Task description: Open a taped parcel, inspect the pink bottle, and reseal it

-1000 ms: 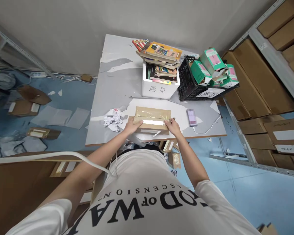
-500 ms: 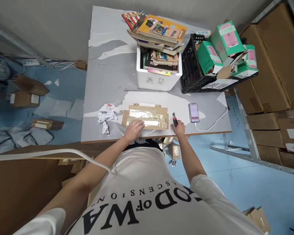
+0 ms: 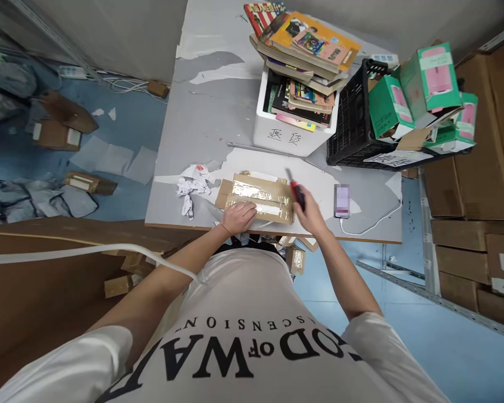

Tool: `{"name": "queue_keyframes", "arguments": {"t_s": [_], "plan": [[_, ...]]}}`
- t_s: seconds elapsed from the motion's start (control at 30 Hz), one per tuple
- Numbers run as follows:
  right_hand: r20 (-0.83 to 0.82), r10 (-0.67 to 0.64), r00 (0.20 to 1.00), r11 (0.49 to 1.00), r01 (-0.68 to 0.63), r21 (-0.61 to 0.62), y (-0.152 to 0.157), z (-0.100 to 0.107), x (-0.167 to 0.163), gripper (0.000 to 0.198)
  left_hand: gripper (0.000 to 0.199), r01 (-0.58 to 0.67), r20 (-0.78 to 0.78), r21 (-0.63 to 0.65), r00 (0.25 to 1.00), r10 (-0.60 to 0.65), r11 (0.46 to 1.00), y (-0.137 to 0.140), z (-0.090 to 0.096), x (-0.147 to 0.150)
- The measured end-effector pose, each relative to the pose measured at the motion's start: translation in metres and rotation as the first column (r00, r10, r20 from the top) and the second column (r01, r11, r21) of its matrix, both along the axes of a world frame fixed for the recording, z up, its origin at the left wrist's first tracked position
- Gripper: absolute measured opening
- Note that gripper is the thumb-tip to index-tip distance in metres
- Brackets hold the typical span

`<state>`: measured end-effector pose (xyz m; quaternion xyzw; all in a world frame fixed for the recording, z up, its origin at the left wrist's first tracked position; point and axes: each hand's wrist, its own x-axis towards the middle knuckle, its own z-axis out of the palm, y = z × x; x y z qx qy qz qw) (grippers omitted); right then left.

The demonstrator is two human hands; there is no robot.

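A flattish cardboard box (image 3: 262, 193) with shiny tape across its top lies near the table's front edge, one flap out to the left. My left hand (image 3: 238, 218) is closed over the box's front left edge, fingers on top and thumb hidden. My right hand (image 3: 311, 215) grips a red and black utility knife (image 3: 297, 193) at the box's right end. The knife's blade points away from me, toward the back of the table. Crumpled white paper (image 3: 193, 183) lies left of the box.
A phone (image 3: 341, 201) on a white cable lies to the right. Behind are a white bin (image 3: 283, 137) piled with books (image 3: 308, 47) and a black crate (image 3: 348, 140) of green boxes (image 3: 390, 106). A thin metal strip (image 3: 273, 154) lies before the bin. Cartons (image 3: 466, 235) stand at right.
My right hand has moved away from the table edge, bringing the knife up beside the box's right end. My left hand stays on the box. The whole view has shifted and turned slightly.
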<state>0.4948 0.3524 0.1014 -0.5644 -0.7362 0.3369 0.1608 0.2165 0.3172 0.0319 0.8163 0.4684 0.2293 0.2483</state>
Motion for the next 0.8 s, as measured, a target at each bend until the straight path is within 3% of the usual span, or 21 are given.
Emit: {"name": "queue_keyframes", "arguments": {"t_s": [0.1,0.27,0.5,0.8], "plan": [[0.079,0.394,0.916,0.919,-0.393,-0.034,0.019,0.028,-0.045,0.053,0.029,0.011,0.022,-0.004,1.0,-0.011,1.0,0.001,0.0,0.0],[0.299,0.594,0.747,0.798,-0.593,-0.105,0.043,0.032,-0.086,0.049,0.032,0.014,0.007,-0.008,1.0,-0.014,1.0,0.001,-0.002,0.001],[0.448,0.63,0.635,0.751,-0.644,-0.143,0.048,0.025,-0.094,0.059,0.035,0.007,0.052,-0.04,0.999,-0.005,0.999,0.001,-0.002,0.001],[0.566,0.61,0.554,0.767,-0.591,-0.249,0.042,0.035,-0.082,0.064,0.036,0.018,0.046,-0.036,0.999,-0.017,0.999,0.001,-0.003,0.0]]}}
